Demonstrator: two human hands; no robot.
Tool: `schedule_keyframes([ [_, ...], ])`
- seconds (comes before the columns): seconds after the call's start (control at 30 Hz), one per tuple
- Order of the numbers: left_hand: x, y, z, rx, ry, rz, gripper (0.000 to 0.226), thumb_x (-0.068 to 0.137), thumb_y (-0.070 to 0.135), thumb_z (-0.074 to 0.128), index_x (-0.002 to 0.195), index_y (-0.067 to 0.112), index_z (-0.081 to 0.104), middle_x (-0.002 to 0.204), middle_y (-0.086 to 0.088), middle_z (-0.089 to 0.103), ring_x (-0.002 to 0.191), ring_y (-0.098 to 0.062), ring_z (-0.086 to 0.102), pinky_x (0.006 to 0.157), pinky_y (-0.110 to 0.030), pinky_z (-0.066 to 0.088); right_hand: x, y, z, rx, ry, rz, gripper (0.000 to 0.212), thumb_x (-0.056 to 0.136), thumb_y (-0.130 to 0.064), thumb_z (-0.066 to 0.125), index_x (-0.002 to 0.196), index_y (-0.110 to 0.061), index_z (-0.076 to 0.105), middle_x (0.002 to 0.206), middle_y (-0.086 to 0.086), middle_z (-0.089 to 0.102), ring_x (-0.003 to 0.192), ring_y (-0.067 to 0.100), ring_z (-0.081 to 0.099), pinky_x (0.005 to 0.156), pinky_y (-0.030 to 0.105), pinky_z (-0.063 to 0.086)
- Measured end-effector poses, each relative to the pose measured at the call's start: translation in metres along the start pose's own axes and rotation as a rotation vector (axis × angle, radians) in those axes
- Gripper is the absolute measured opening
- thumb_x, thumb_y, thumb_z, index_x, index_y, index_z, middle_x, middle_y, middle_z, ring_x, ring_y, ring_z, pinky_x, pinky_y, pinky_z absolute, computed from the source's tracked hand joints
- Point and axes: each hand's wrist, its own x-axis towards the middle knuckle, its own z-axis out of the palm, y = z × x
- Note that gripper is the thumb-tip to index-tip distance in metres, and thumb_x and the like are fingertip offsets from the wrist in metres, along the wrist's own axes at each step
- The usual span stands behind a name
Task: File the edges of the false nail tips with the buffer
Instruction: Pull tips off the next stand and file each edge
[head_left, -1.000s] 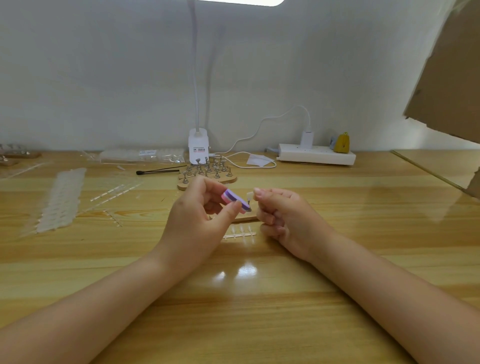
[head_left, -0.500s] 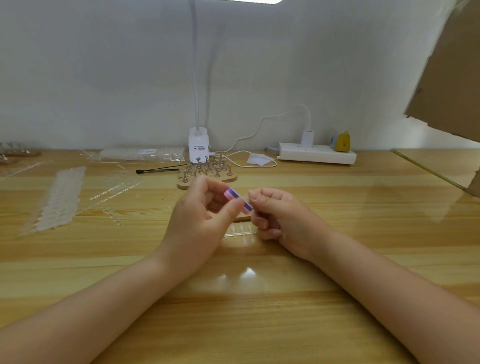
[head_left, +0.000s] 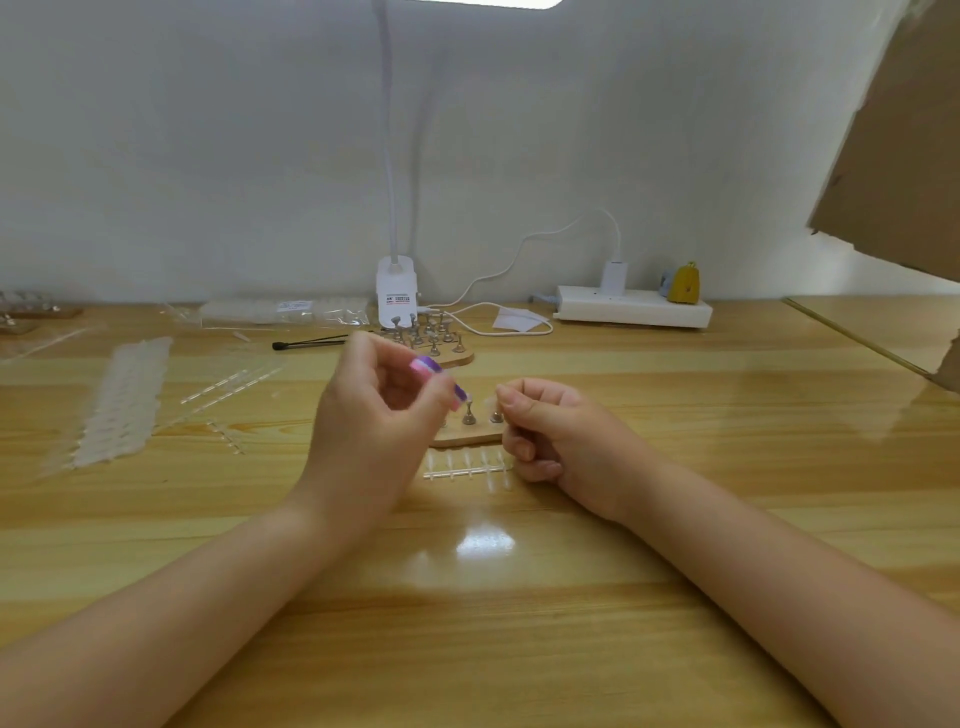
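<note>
Your two hands hold the buffer and a nail tip apart above the wooden table (head_left: 519, 649).

Nearest you, your left hand (head_left: 371, 431) pinches the pink-and-purple buffer (head_left: 439, 379) between thumb and curled fingers; your right hand (head_left: 550, 431) pinches a clear false nail tip (head_left: 487, 401), blurred, just right of the buffer's end. Under them lie a strip of nail tips (head_left: 465, 466) and a wooden stand with metal pegs (head_left: 470, 434). Farther back sit a second peg stand (head_left: 431, 338), a black tool (head_left: 309, 343), the lamp base (head_left: 397, 291) and a power strip (head_left: 634, 306) by the wall.
</note>
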Motion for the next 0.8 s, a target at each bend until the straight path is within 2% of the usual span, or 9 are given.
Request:
schedule_keyframes([
  [0.1, -0.012, 0.001, 0.011, 0.092, -0.209, 0.010, 0.017, 0.083, 0.017, 0.071, 0.088, 0.017, 0.054, 0.075, 0.000, 0.070, 0.069, -0.012, 0.066, 0.059, -0.026, 0.051, 0.000, 0.000, 0.001, -0.017, -0.019, -0.018, 0.016, 0.081, -0.029, 0.059, 0.081, -0.013, 0.057, 0.059, -0.005, 0.048, 0.051, 0.006, 0.038, 0.038, 0.014, 0.025],
  [0.2, -0.005, 0.003, 0.009, -0.142, -0.073, -0.056, 0.013, 0.088, 0.015, 0.064, 0.093, 0.015, 0.053, 0.076, 0.009, 0.071, 0.068, -0.004, 0.065, 0.060, -0.014, 0.049, -0.001, -0.002, 0.001, -0.045, -0.043, -0.004, 0.019, 0.081, -0.031, 0.058, 0.082, -0.012, 0.055, 0.057, -0.006, 0.046, 0.049, 0.004, 0.039, 0.038, 0.014, 0.027],
  [0.27, 0.004, 0.003, 0.001, -0.168, 0.045, -0.081, 0.010, 0.090, 0.015, 0.060, 0.094, 0.018, 0.051, 0.076, 0.012, 0.070, 0.069, -0.005, 0.064, 0.063, -0.016, 0.050, -0.001, -0.002, 0.001, -0.057, -0.041, 0.005, 0.020, 0.080, -0.031, 0.059, 0.083, -0.012, 0.055, 0.055, -0.007, 0.046, 0.047, 0.004, 0.039, 0.039, 0.014, 0.028],
  [0.3, 0.005, 0.002, 0.000, -0.136, 0.038, -0.076, 0.011, 0.090, 0.014, 0.061, 0.094, 0.018, 0.051, 0.075, 0.012, 0.070, 0.068, -0.005, 0.064, 0.063, -0.017, 0.050, -0.002, -0.001, 0.001, -0.063, -0.033, 0.000, 0.019, 0.081, -0.031, 0.059, 0.081, -0.012, 0.056, 0.055, -0.006, 0.045, 0.046, 0.004, 0.039, 0.039, 0.014, 0.028],
  [0.43, -0.006, 0.000, 0.008, 0.002, -0.176, -0.036, 0.014, 0.084, 0.018, 0.067, 0.090, 0.020, 0.054, 0.075, -0.001, 0.068, 0.065, -0.011, 0.062, 0.056, -0.019, 0.047, -0.002, 0.001, 0.003, -0.076, -0.005, -0.031, 0.017, 0.083, -0.030, 0.059, 0.081, -0.013, 0.059, 0.056, -0.004, 0.046, 0.046, 0.003, 0.039, 0.038, 0.014, 0.029],
  [0.57, -0.012, -0.002, 0.011, 0.147, -0.266, 0.041, 0.015, 0.081, 0.023, 0.071, 0.084, 0.023, 0.056, 0.073, 0.002, 0.068, 0.064, -0.013, 0.062, 0.059, -0.029, 0.051, -0.002, 0.001, 0.002, -0.041, 0.014, -0.037, 0.016, 0.084, -0.028, 0.058, 0.082, -0.012, 0.058, 0.063, 0.002, 0.044, 0.051, 0.006, 0.038, 0.039, 0.015, 0.028],
  [0.63, -0.013, 0.000, 0.012, 0.121, -0.236, 0.052, 0.015, 0.081, 0.022, 0.070, 0.086, 0.020, 0.057, 0.074, 0.005, 0.069, 0.064, -0.011, 0.063, 0.059, -0.028, 0.051, -0.002, 0.001, 0.003, -0.050, 0.011, -0.037, 0.015, 0.087, -0.025, 0.056, 0.083, -0.011, 0.057, 0.063, 0.002, 0.043, 0.052, 0.006, 0.038, 0.039, 0.015, 0.028],
  [0.7, -0.010, 0.003, 0.009, -0.001, -0.135, -0.001, 0.014, 0.084, 0.021, 0.068, 0.090, 0.018, 0.056, 0.077, 0.006, 0.070, 0.067, -0.009, 0.065, 0.059, -0.023, 0.052, -0.003, 0.000, 0.003, -0.062, 0.005, -0.027, 0.015, 0.086, -0.026, 0.056, 0.083, -0.012, 0.057, 0.060, -0.002, 0.044, 0.050, 0.005, 0.038, 0.040, 0.015, 0.028],
  [0.8, -0.005, 0.004, 0.004, -0.086, -0.049, -0.060, 0.012, 0.086, 0.018, 0.066, 0.093, 0.018, 0.056, 0.080, 0.000, 0.071, 0.073, -0.014, 0.066, 0.063, -0.027, 0.054, -0.003, -0.001, 0.004, -0.079, 0.006, -0.018, 0.016, 0.092, -0.023, 0.053, 0.082, -0.012, 0.057, 0.054, -0.005, 0.044, 0.045, 0.004, 0.038, 0.040, 0.015, 0.028],
])
